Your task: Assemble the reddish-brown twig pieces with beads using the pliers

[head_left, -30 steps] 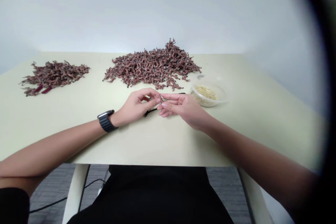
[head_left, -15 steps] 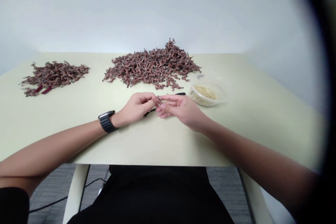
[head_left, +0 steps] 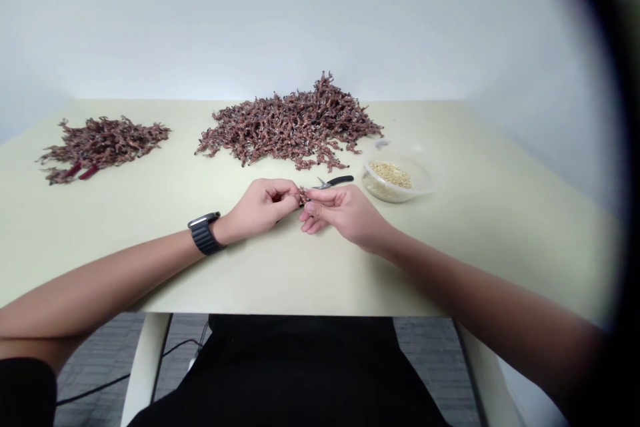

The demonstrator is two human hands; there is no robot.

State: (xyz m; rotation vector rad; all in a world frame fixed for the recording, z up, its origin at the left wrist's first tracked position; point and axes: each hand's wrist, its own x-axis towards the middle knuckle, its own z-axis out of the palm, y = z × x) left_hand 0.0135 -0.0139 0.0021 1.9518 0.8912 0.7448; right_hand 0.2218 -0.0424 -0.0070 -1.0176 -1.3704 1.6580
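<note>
My left hand (head_left: pixel 263 205) and my right hand (head_left: pixel 334 211) meet over the middle of the pale table (head_left: pixel 150 240). Both pinch one small reddish-brown piece (head_left: pixel 303 195) between their fingertips. The left wrist wears a dark watch (head_left: pixel 204 232). Black-handled pliers (head_left: pixel 334 181) lie on the table just behind my right hand. A clear bowl of small pale beads (head_left: pixel 395 179) stands to the right of the hands.
A large heap of reddish-brown pieces (head_left: pixel 293 123) lies behind the hands. A smaller heap of the same pieces (head_left: pixel 100 143) lies at the far left. The table's front edge is close to my body, and a cable runs on the floor below.
My right hand's fingers have curled in and closed on the small piece, and both hands have sunk slightly toward the table. The pliers behind them now show.
</note>
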